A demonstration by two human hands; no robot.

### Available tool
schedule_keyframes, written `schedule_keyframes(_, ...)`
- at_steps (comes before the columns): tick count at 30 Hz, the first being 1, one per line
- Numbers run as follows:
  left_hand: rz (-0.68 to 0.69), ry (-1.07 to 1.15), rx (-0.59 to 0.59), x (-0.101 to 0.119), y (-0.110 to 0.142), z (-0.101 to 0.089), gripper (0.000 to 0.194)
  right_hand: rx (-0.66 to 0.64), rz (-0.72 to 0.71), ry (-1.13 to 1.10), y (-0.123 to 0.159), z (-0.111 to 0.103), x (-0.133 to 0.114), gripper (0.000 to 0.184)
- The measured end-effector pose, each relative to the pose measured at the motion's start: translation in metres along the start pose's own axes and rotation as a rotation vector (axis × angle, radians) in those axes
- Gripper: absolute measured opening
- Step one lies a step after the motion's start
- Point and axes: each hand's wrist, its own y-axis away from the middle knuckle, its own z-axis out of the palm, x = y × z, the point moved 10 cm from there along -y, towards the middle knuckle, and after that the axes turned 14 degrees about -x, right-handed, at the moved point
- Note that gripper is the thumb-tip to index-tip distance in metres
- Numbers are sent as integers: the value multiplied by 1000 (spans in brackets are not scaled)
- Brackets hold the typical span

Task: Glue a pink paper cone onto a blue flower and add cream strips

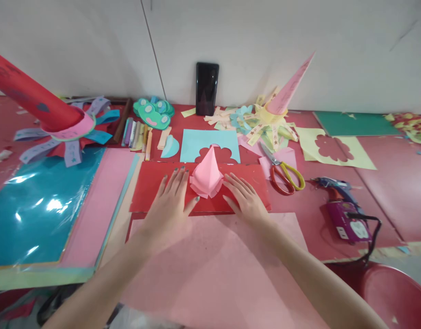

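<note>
A folded pink paper cone (209, 172) with flaps round its base stands point up on a red sheet (155, 183). To its left, my left hand (174, 194) lies palm down on the red sheet, fingers stretched out. My right hand (243, 195) rests on the other side with its fingers spread, their tips at or close beside the cone's flaps. Neither hand holds anything. Behind the cone lies a light blue sheet (210, 139) with a flower-shaped cutout. Under my forearms is a large pink sheet (210, 269).
Scissors (285, 176) and a glue gun (337, 185) by a purple power socket (349, 221) lie right. Paper cone crafts stand left, a red one (52, 103), and right, a pink one (289, 91). A phone (207, 89) leans on the wall; markers (136, 135) and stacked paper (49, 205) are left.
</note>
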Motion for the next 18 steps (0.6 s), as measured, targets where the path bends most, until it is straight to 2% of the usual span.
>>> schedule_keyframes(5, -67, 10, -23, 28, 11, 22, 57, -36, -24, 52, 0, 10, -9, 40)
schedule_keyframes(10, -78, 39, -92, 36, 8, 45, 55, -100, 17, 69, 2, 17, -8, 43)
schedule_keyframes(18, -15, 3, -99, 31, 11, 47, 58, -142, 56, 83, 3, 18, -10, 45)
